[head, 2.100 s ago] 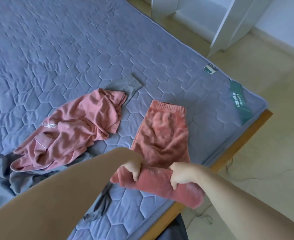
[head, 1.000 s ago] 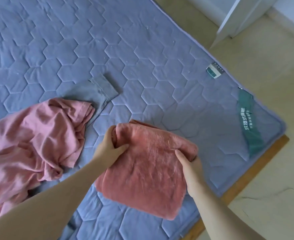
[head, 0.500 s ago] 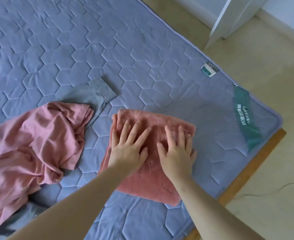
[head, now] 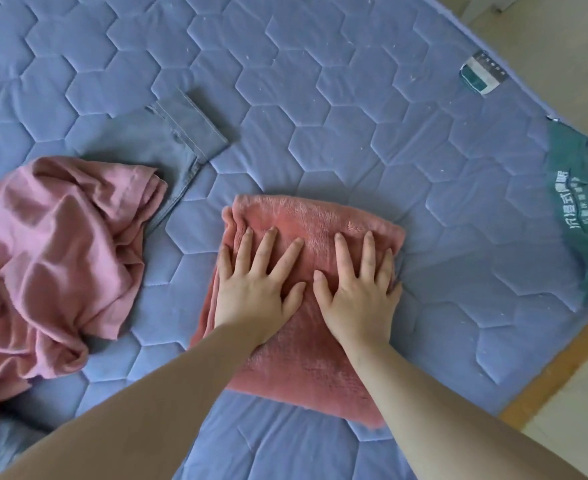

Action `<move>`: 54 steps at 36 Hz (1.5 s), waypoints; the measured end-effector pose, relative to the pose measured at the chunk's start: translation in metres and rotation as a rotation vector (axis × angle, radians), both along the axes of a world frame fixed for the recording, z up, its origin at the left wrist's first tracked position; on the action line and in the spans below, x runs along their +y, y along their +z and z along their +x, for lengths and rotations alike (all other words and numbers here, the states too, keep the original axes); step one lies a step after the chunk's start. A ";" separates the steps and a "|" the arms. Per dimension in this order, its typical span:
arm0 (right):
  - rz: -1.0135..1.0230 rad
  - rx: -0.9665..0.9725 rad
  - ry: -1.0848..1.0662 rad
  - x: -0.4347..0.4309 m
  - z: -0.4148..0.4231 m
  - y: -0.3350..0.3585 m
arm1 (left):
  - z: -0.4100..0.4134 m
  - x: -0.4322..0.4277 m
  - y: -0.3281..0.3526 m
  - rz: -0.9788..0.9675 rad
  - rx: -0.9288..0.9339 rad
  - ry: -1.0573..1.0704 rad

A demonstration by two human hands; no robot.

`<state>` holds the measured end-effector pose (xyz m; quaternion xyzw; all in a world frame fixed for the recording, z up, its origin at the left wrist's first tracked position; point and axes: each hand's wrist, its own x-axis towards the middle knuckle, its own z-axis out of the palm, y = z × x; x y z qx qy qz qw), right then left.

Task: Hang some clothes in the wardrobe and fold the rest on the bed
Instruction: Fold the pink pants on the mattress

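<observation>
One fleece garment (head: pixel 306 341) lies folded near the bed's (head: pixel 320 98) right edge, both hands (head: pixel 257 289) (head: pixel 354 296) pressing it with fingers spread flat; pink top (head: pixel 53 258) and grey garment (head: pixel 181 133) remain unfolded.

Folded garment: a coral-pink fleece piece (head: pixel 306 348), folded into a thick rectangle, lies flat on the blue quilted bed (head: pixel 320 98) at lower centre of the frame.
Loose garment: a dusty-pink top (head: pixel 56 258), crumpled and unfolded, lies heaped at the left edge of the frame.
Grey-blue garment: a hemmed end (head: pixel 181 133) lies flat at upper left of centre; the rest runs under the pink top.
</observation>
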<state>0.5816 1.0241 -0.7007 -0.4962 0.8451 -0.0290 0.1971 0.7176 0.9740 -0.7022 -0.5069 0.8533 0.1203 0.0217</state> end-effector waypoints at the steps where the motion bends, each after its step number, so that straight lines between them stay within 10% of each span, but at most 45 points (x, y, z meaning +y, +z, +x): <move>1: 0.001 -0.001 0.002 0.000 0.000 -0.004 | 0.000 0.000 -0.003 0.003 -0.002 -0.001; 14: -0.166 -0.350 -0.091 0.015 -0.015 0.011 | 0.018 -0.002 0.008 0.192 0.340 0.372; 25: -0.024 -1.136 -0.488 0.069 -0.024 0.053 | 0.045 0.037 0.064 0.978 0.803 0.755; 37: 0.088 -1.112 -0.588 0.162 -0.030 0.117 | 0.056 0.106 0.130 1.221 0.801 0.670; 54: -0.411 -1.009 -0.755 0.257 -0.109 0.271 | -0.061 0.150 0.287 1.024 0.841 0.226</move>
